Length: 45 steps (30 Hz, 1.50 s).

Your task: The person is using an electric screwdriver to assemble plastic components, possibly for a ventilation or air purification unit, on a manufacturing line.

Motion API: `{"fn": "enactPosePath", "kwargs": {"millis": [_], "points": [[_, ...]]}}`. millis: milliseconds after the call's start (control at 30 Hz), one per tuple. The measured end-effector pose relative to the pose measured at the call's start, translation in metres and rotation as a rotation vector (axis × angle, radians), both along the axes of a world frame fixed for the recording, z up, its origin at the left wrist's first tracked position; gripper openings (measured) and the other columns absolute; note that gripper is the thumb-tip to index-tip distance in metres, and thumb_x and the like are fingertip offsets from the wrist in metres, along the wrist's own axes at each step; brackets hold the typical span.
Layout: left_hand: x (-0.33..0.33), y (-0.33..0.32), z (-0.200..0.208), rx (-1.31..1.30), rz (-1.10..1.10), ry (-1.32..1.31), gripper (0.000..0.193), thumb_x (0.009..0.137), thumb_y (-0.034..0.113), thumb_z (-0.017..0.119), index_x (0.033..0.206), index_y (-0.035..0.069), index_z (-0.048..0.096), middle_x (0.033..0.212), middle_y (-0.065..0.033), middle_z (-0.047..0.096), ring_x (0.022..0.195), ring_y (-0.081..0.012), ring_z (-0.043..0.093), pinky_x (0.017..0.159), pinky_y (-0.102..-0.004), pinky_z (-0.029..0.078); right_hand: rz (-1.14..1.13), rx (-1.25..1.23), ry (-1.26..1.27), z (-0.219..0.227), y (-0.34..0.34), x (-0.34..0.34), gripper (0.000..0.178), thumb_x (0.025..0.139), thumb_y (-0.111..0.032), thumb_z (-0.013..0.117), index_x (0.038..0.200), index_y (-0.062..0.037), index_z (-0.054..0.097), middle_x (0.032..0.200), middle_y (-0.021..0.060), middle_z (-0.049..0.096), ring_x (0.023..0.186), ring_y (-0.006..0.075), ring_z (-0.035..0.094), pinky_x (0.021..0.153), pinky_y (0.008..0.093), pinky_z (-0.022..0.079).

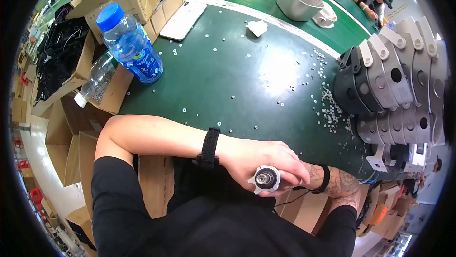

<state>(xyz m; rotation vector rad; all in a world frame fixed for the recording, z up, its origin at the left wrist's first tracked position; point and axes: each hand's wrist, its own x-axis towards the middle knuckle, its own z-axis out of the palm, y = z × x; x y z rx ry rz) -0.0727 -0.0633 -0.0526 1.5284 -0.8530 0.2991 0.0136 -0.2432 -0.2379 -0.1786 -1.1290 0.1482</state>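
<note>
At five o'clock our left hand (264,156) has fingers clamped on a tool (265,179) — right fingers hidden, we cannot tell — while at three, housings (396,88) stand stacked, small parts (329,113) seemingly unused.

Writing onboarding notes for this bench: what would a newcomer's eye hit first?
Probably the blue-capped bottle at the left of the green table, and the big stack of grey housings at the right, small loose parts strewn beside it. Front and centre, the left hand grips a round, metal-tipped tool.
</note>
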Motion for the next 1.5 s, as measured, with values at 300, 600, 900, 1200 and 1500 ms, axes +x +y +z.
{"fn": "enactPosePath", "kwargs": {"millis": [300,600,900,1200,1500], "points": [[0.009,-0.005,-0.011,-0.017,0.038,-0.094,0.055,0.073,0.007,0.076,0.126,0.005,0.06,0.133,-0.013,0.061,0.109,-0.0344,0.066,0.092,-0.0467,0.052,-0.043,-0.119,-0.002,0.048,0.049,-0.027,0.06,0.067,-0.012,0.078,0.121,-0.0015,0.055,0.123,0.0049,0.06,0.127,0.014,0.054,0.11,0.0353,0.039],[0.01,0.009,-0.009,-0.07,0.082,0.014,0.051,0.083,0.015,0.076,0.131,0.011,0.057,0.136,-0.0147,0.058,0.106,-0.0302,0.068,0.086,-0.043,0.057,-0.14,-0.232,-0.026,0.114,0.055,-0.003,0.06,0.065,-0.01,0.078,0.118,0.0018,0.052,0.122,0.0074,0.06,0.125,0.013,0.056,0.107,0.032,0.042],[0.011,0.01,-0.008,-0.106,0.092,0.129,0.046,0.085,0.015,0.075,0.128,0.012,0.06,0.14,-0.0164,0.055,0.113,-0.0327,0.065,0.095,-0.0444,0.054,0.055,-0.731,-0.821,0.145,0.03,0.041,0.109,0.069,-0.021,0.092,0.146,0.0021,0.017,0.137,0.0209,0.047,0.127,0.029,0.054,0.101,0.04,0.048],[0.011,0.002,-0.007,-0.067,0.129,-0.187,0.055,0.087,0.024,0.076,0.133,0.003,0.055,0.108,-0.0127,0.068,0.092,-0.0353,0.068,0.081,-0.044,0.056,0.068,-0.715,-0.756,0.136,0.022,0.037,0.087,0.073,-0.015,0.087,0.139,0.0066,0.036,0.125,0.0194,0.056,0.117,0.0264,0.061,0.099,0.0372,0.05],[0.01,0.002,-0.008,-0.086,0.127,-0.185,0.052,0.085,0.021,0.077,0.13,0.006,0.057,0.128,-0.0148,0.063,0.098,-0.0364,0.068,0.082,-0.046,0.055,0.029,-0.694,-0.738,0.13,0.024,0.029,0.082,0.074,-0.015,0.086,0.137,0.0065,0.039,0.123,0.0194,0.058,0.118,0.0271,0.061,0.1,0.0382,0.05]]}}
